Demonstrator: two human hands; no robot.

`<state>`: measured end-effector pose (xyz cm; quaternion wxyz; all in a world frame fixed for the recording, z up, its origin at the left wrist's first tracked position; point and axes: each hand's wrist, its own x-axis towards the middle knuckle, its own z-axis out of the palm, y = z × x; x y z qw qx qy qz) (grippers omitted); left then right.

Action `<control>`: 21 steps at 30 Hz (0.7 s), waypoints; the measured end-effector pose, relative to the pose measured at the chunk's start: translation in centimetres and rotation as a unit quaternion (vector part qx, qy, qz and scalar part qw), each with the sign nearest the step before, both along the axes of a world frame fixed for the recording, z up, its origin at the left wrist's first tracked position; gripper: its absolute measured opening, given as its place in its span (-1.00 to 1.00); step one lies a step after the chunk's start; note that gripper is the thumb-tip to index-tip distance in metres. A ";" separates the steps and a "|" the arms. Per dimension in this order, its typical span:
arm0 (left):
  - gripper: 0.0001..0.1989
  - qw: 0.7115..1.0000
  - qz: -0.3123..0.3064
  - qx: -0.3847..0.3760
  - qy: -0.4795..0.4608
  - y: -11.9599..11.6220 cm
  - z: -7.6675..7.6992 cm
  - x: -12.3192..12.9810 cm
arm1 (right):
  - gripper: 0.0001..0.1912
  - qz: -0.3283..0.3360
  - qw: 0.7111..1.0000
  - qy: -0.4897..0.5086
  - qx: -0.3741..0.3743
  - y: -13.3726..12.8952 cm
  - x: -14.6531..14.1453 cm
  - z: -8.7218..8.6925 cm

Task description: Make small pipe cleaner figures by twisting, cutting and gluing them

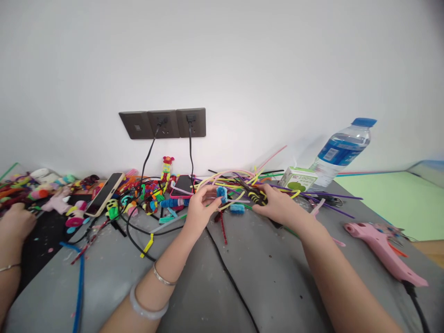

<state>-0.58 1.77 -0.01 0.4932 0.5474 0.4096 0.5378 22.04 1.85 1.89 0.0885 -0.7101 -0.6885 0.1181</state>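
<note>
Between the thumb and fingers of my left hand (pixel 204 203) is a small blue fuzzy piece of pipe cleaner (pixel 221 194). My right hand (pixel 277 202) is closed around the black-and-yellow handles of a pair of pliers (pixel 257 196), whose dark jaws point left among the pipe cleaners. A second blue fuzzy piece (pixel 237 209) lies on the grey table (pixel 277 277) between my hands. Just below my left fingers lies a dark red pipe cleaner (pixel 224 227). Long yellow, pink and purple pipe cleaners (pixel 239 178) are heaped behind both hands.
A pink glue gun (pixel 385 252) lies at right, its cord trailing forward. A juice box (pixel 298 179) and water bottle (pixel 342 150) stand behind. Black cables (pixel 225 266) cross the table. Figures, a phone (pixel 105 194) and another person's hand (pixel 17 224) are at left.
</note>
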 end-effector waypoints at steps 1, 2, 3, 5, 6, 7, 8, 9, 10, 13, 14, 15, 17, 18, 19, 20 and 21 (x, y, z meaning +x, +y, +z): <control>-0.70 1.000 0.001 0.000 0.001 0.0 0.0 0.0 | -0.40 -0.001 1.000 0.023 -0.007 0.0 0.2 0.4; -0.70 1.000 0.002 0.000 0.001 0.0 0.0 0.0 | -0.45 -0.003 0.999 0.038 -0.010 0.0 0.5 0.8; -0.70 1.000 0.004 0.001 0.001 0.1 0.0 0.0 | -0.50 -0.007 0.999 0.042 -0.008 0.0 0.7 1.1; -0.69 1.000 0.002 0.004 -0.001 0.1 -0.2 0.0 | -0.63 -0.016 1.000 0.020 0.013 -0.2 1.1 1.7; -0.69 1.000 -0.001 0.005 -0.003 0.2 -0.2 0.0 | -0.70 -0.022 1.000 0.001 0.023 -0.4 1.2 1.8; -0.69 1.000 -0.004 0.006 -0.004 0.2 -0.3 0.0 | -0.76 -0.025 0.999 -0.017 0.027 -0.5 1.3 2.0; -0.69 1.000 -0.008 0.006 -0.006 0.2 -0.4 0.0 | -0.79 -0.023 0.999 -0.031 0.025 -0.7 1.3 2.1; -0.69 1.000 -0.010 0.004 -0.006 0.2 -0.5 0.0 | -0.81 -0.019 0.999 -0.044 0.015 -0.8 1.3 2.2; -0.68 1.000 -0.011 0.003 -0.005 0.3 -0.5 0.0 | -0.80 -0.013 0.998 -0.056 0.003 -0.9 1.3 2.3; -0.69 1.000 -0.006 0.006 -0.001 0.3 -0.6 0.0 | -0.72 -0.009 0.998 -0.061 0.007 -1.1 1.4 2.8; -0.69 1.000 -0.003 0.008 0.000 0.3 -0.5 -0.1 | -0.70 -0.013 0.999 -0.049 0.017 -1.0 1.6 3.1; -0.69 1.000 -0.002 0.009 0.001 0.2 -0.5 -0.1 | -0.69 -0.015 0.999 -0.029 0.025 -1.0 2.0 3.4; -0.68 1.000 -0.002 0.010 0.002 0.2 -0.4 -0.1 | -0.65 -0.008 0.999 0.032 0.020 -1.0 2.9 4.1; -0.68 1.000 -0.003 0.010 0.003 0.2 -0.3 -0.1 | -0.63 -0.007 0.997 0.069 0.015 -1.1 3.4 4.5; -0.68 1.000 -0.005 0.010 0.005 0.1 -0.3 -0.1 | -0.62 -0.010 0.994 0.107 0.018 -1.2 4.0 4.8; -0.69 1.000 -0.007 0.010 0.007 0.1 -0.2 -0.1 | -0.61 -0.009 0.988 0.149 0.037 -1.3 4.5 5.1; -0.69 1.000 -0.009 0.010 0.008 0.1 -0.2 -0.1 | -0.61 -0.008 0.979 0.192 0.065 -1.4 4.8 5.3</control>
